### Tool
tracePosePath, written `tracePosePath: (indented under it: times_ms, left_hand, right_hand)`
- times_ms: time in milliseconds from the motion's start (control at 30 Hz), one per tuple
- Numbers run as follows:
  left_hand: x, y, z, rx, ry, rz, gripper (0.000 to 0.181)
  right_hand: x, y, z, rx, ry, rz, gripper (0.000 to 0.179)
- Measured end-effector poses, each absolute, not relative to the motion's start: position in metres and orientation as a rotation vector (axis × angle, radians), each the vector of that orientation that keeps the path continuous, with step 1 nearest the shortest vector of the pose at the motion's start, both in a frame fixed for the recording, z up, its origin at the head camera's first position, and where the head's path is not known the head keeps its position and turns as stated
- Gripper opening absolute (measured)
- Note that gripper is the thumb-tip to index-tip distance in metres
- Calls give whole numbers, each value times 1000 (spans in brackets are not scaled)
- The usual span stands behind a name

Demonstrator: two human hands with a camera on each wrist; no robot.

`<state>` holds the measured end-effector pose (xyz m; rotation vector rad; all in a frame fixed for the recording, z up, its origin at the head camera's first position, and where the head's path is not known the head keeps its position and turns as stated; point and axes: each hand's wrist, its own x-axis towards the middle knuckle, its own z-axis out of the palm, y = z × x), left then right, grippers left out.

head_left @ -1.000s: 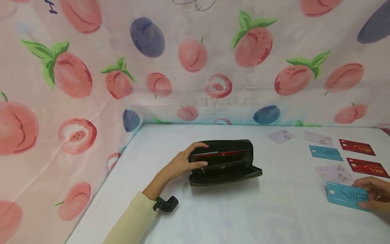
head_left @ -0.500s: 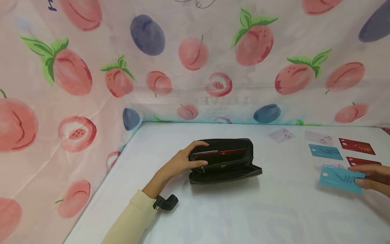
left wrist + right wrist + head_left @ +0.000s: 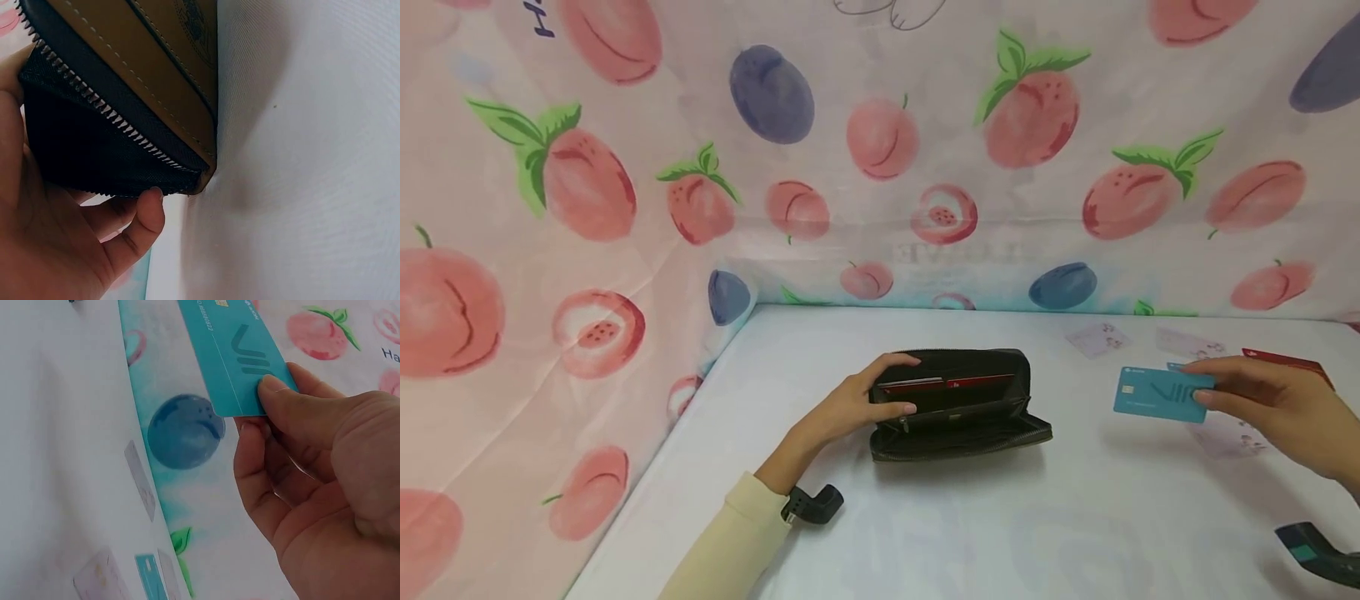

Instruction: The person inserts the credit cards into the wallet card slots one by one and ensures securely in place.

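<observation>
A dark zip-around wallet (image 3: pixel 958 429) lies unzipped on the white table, its mouth spread toward me. Red cards (image 3: pixel 977 382) poke out of a slot inside it. My left hand (image 3: pixel 857 400) grips the wallet's left end, thumb and fingers on its edges. The left wrist view shows its zipper teeth and brown stitched outer side (image 3: pixel 125 56). Pinched by one end between thumb and fingers of my right hand (image 3: pixel 1277 404) is a blue VIP card (image 3: pixel 1157 393). The card is held up above the table, to the right of the wallet.
Beyond the right hand lie a red card (image 3: pixel 1285 363) and several pale pink cards, one at the back (image 3: pixel 1097 340). Another blue card (image 3: pixel 150 575) shows on the table in the right wrist view. A fruit-print cloth (image 3: pixel 880 200) rises behind the table and along its left side.
My right hand has lifted the blue card off the table and carried it left and up, toward the wallet. The left hand keeps its grip on the wallet, in place.
</observation>
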<state>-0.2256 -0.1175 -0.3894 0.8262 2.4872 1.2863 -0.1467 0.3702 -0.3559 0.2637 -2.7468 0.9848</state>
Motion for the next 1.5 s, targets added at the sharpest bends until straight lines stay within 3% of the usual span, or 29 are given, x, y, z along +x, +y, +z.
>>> tracePosePath:
  times_ms: [800, 1500]
  left_hand:
    - [-229, -122, -390, 888, 2452, 1284, 59]
    - [-230, -121, -389, 916, 2427, 1285, 58]
  right_hand:
    - [-191, 262, -326, 675, -2509, 1089, 35]
    - [-207, 218, -323, 1044, -2243, 829, 44]
